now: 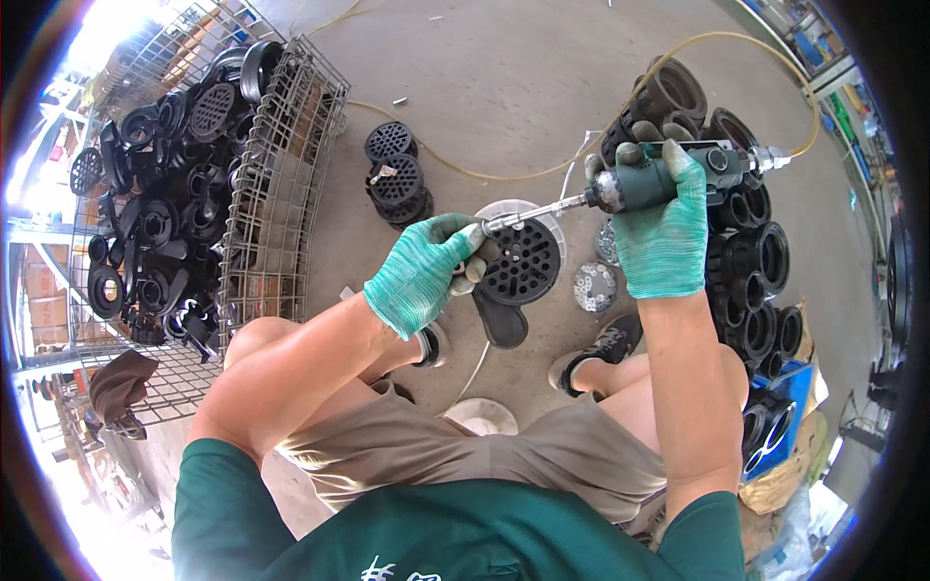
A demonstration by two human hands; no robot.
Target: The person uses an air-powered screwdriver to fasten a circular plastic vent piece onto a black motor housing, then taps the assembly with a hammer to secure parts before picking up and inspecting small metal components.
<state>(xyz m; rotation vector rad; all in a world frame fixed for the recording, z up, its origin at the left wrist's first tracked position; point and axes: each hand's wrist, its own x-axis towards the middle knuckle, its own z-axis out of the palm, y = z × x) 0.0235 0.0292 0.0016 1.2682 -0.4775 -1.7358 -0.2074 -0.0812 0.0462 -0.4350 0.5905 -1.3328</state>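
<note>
My right hand [664, 237], in a green knit glove with grey fingertips, grips a dark green air driver [635, 187] held level above the floor. A long silver socket bit [542, 210] points left from it. Its end is pinched between the thumb and fingers of my gloved left hand [417, 271]; any small part there is hidden. Below the bit lies a round black perforated grate [523, 261] on a black fitting with a rounded arm [505, 324]. A pale round support [554, 228] shows beneath it. Beside it sit two round containers of small metal parts [595, 288] [608, 242].
Stacked black grates [395, 179] stand at far left of the work. A wire cage [276, 184] full of black fittings [160, 223] is at left. Black pipe fittings [751, 261] pile up at right, by a blue crate [790, 412]. A yellowish hose [504, 178] crosses the floor.
</note>
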